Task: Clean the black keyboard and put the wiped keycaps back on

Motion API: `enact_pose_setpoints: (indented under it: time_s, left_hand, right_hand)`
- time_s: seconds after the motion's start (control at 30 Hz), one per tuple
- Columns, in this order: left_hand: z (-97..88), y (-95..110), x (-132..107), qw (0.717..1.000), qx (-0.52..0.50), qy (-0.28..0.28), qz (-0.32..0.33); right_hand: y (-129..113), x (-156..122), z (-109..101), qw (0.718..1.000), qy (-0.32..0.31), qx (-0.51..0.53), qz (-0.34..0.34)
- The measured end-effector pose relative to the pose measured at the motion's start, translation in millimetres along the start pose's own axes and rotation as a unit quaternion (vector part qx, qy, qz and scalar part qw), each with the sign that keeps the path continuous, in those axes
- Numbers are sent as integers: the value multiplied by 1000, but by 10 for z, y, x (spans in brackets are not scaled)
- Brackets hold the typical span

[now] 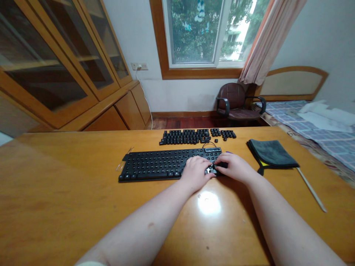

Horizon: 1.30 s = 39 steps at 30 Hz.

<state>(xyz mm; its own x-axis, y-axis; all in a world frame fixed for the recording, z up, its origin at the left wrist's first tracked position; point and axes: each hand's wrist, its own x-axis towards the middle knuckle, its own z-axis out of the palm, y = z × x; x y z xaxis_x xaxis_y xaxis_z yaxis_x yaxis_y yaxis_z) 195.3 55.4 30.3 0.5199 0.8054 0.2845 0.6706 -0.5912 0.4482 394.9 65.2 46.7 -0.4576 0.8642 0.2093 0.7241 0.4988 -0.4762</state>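
Observation:
A black keyboard (158,164) with its keycaps taken off lies across the middle of the wooden table (55,192). Behind it, rows of loose black keycaps (185,136) are laid out, with a smaller group (226,133) to their right. My left hand (195,173) rests on the keyboard's right end, fingers curled down on it. My right hand (235,167) is beside it, fingers pinched at the keyboard's right edge on something small that I cannot make out.
A folded dark cloth (270,153) with a yellow patch lies right of the keyboard. A thin pale stick (312,190) lies near the right edge. Small clear strips (123,160) sit at the keyboard's left end. A brown armchair (238,101) and a bed (318,122) stand beyond.

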Motion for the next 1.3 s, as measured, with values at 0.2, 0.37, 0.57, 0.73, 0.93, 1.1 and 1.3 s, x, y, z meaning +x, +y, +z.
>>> enact_pose_setpoints:
  time_s: [0.2, 0.37, 0.57, 0.73, 0.93, 1.1, 1.3]
  left_hand:
    - [3, -6, -4, 1000, -5, -3, -7]
    - [16, -17, -7, 1000, -5, 5, 0]
    - [21, -18, -4, 1000, -3, 6, 1]
    - [21, -16, -4, 1000, 0, 4, 4]
    - [2, -2, -7, 1000, 0, -2, 2]
    - [3, -3, -8, 1000, -6, -6, 2]
    - [27, -32, -5, 1000, -15, -2, 4]
  right_hand:
    - [75, 0, 10, 999, -7, 32, 14]
    - [90, -7, 14, 999, -5, 35, 16]
    - [68, 4, 4, 999, -13, 41, 13]
    - [56, 9, 11, 999, -15, 26, 30]
    - [43, 3, 10, 999, -21, 35, 31]
    - [65, 24, 51, 993, -14, 50, 103]
    - [78, 34, 125, 979, 13, 74, 190]
